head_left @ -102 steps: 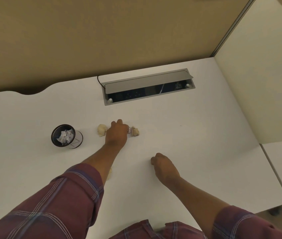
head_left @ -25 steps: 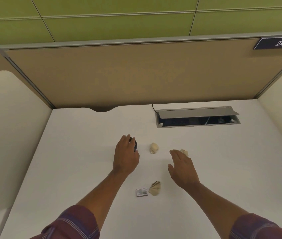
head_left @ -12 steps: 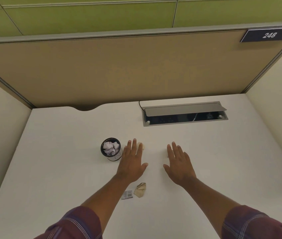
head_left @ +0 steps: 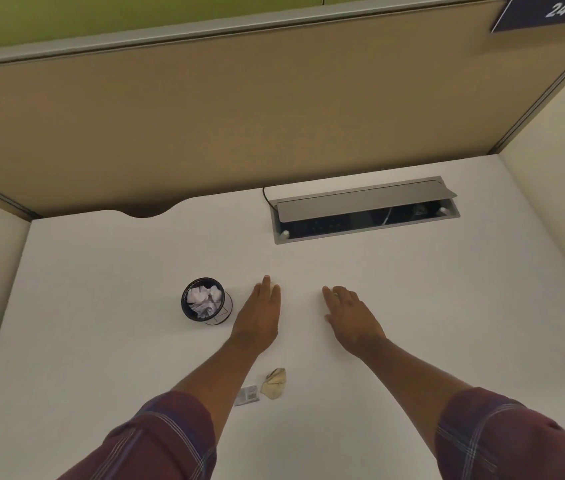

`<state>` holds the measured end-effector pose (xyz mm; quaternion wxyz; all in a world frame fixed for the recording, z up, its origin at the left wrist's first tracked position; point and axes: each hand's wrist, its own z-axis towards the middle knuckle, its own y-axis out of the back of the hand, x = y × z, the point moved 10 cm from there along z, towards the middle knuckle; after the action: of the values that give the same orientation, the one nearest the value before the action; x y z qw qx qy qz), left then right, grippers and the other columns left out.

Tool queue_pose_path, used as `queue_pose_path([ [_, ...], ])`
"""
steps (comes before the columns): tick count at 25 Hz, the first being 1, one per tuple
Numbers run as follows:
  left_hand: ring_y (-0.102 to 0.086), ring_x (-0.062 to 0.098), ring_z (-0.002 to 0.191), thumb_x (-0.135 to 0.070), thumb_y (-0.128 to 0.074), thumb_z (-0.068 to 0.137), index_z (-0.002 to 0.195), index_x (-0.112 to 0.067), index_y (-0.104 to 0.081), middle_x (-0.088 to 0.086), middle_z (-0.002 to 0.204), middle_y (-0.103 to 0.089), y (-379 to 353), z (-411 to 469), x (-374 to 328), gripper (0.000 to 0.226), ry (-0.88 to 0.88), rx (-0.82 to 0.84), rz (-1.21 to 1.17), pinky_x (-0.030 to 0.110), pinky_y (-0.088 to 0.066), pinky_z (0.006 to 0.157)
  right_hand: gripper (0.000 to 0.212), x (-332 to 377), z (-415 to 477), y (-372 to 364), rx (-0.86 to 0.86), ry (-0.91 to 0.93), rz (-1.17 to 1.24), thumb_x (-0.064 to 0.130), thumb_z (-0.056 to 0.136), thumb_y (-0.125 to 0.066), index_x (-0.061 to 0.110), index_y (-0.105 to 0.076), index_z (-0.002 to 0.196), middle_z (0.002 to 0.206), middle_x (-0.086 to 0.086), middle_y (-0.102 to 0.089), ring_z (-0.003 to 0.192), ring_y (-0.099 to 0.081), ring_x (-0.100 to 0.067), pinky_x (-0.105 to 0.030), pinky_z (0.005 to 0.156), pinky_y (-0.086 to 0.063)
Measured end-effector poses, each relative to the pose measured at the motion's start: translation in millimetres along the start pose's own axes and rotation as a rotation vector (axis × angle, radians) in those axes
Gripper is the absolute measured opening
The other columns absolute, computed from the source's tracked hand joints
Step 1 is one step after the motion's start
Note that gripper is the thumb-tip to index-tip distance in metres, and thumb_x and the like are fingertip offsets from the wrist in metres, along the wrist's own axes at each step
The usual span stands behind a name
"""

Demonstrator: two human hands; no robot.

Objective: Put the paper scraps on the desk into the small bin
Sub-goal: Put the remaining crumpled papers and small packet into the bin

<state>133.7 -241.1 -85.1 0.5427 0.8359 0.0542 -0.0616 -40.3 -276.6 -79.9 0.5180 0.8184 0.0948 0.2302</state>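
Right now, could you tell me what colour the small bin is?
Black, with white paper inside; small bin, seen in the head view.

left hand (head_left: 257, 320) flat, open | right hand (head_left: 352, 318) open, apparently palm-down

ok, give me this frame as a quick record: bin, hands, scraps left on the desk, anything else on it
bin: small black bin, upright on the white desk, white crumpled paper inside
left hand: flat, fingers straight, just right of the bin, holding nothing visible
right hand: open, palm down, holding nothing visible
scraps left: beige crumpled scrap near the left forearm; small printed slip just left of it, partly hidden by the forearm
under the hands: cannot tell
other: cable box in the desk, lid raised
sign: 248
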Motion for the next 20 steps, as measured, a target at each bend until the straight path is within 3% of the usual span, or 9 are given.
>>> queue_pose_path([
  [3, -0.040, 0.033, 0.137, 0.007, -0.057, 0.089, 0.146, -0.002, -0.033, 0.020, 0.161, -0.019, 4, 0, -10, 0.063, -0.040, 0.004, 0.087, 0.039, -0.054, 0.097, 0.029, 1, 2, 1, -0.029, 0.002, 0.012, 0.011, 0.096, -0.046, 0.012, -0.047, 0.125, 0.122, -0.010, -0.048, 0.108, -0.047, -0.028, -0.035, 0.076, -0.051],
  [5, -0.052, 0.030, 0.116, 0.011, -0.061, 0.082, 0.130, -0.004, -0.047, 0.016, 0.143, -0.039, 6, -2, -15, 0.052, -0.037, -0.011, 0.117, 0.037, -0.059, 0.081, 0.031, 2, 0, -2, -0.028, 0.001, 0.020, 0.003, 0.091, -0.047, 0.014, -0.048, 0.120, 0.115, -0.008, -0.049, 0.103, -0.048, -0.027, -0.033, 0.068, -0.047],
  [8, -0.054, 0.026, 0.099, 0.008, -0.054, 0.085, 0.109, -0.008, -0.054, 0.011, 0.120, -0.049, 3, -7, -12, 0.029, -0.013, -0.024, 0.040, 0.038, -0.057, 0.074, 0.035, 1, -6, -1, -0.043, -0.019, 0.143, 0.005, 0.092, -0.046, 0.014, -0.046, 0.126, 0.115, -0.007, -0.054, 0.105, -0.051, -0.028, -0.037, 0.076, -0.049],
  [11, -0.055, 0.025, 0.095, 0.000, -0.047, 0.090, 0.101, -0.010, -0.054, 0.008, 0.111, -0.051, 3, -16, -5, 0.016, 0.019, -0.063, -0.046, 0.038, -0.055, 0.077, 0.030, 3, -10, 7, -0.081, -0.079, 0.327, 0.010, 0.089, -0.054, 0.012, -0.049, 0.118, 0.110, -0.007, -0.059, 0.101, -0.055, -0.029, -0.036, 0.080, -0.046],
  [15, -0.054, 0.024, 0.093, -0.004, -0.049, 0.088, 0.102, -0.011, -0.055, 0.008, 0.109, -0.053, 5, -45, 0, 0.016, -0.004, -0.130, -0.079, 0.037, -0.053, 0.078, 0.033, 34, -13, 28, -0.177, -0.019, 0.393, 0.018, 0.088, -0.064, 0.013, -0.055, 0.119, 0.108, -0.006, -0.060, 0.099, -0.056, -0.024, -0.029, 0.082, -0.042],
  [20, -0.055, 0.024, 0.089, -0.004, -0.044, 0.084, 0.097, -0.012, -0.057, 0.007, 0.100, -0.055, 0, -86, 24, 0.020, 0.043, -0.175, -0.106, 0.035, -0.052, 0.075, 0.033, 90, -5, 47, -0.248, 0.058, 0.474, 0.022, 0.094, -0.059, 0.013, -0.058, 0.125, 0.116, -0.005, -0.061, 0.104, -0.057, -0.021, -0.023, 0.088, -0.038],
])
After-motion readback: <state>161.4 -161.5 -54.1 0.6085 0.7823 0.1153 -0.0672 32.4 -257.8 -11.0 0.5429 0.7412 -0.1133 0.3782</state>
